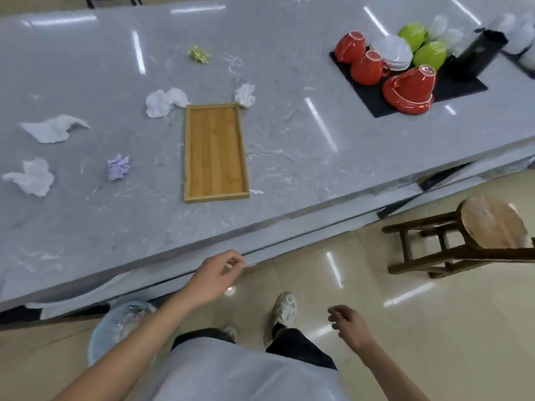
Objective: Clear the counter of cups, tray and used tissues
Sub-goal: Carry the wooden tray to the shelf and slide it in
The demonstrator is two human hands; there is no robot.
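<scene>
Clearly the clearing is only partly done, judging by how things lie. Both hands hold nothing: the left hand (215,274) hangs near the front edge of the counter (289,157) with its fingers loosely curled, and the right hand (348,324) hovers lower over the floor, fingers likewise relaxed and curled around nothing.

The cups look already gathered. Three red cups (369,68) lie upturned or on their sides on a black mat (457,88) at the far right of the counter, beside two green cups (428,55), a stack of white saucers (395,52) and a black container (477,53). Whether that mat is their final place I cannot tell.

The bamboo tray (215,151) sits bare in the middle of the counter, its near short end close to the front edge. Around it the used tissues remain scattered: one crumpled tissue (165,102) touches the tray's far left corner, another (245,95) sits at its far right corner, and three more, a flat one (53,128), a small tight ball (118,167) and a loose wad (31,178), lie well off to the left. A yellow-green wrapper (199,55) lies farther back.

A lined waste bin (121,325) stands on the floor just below the counter by the person's left arm, a likely place for the tissues. A wooden stool (492,224) stands to the right.
</scene>
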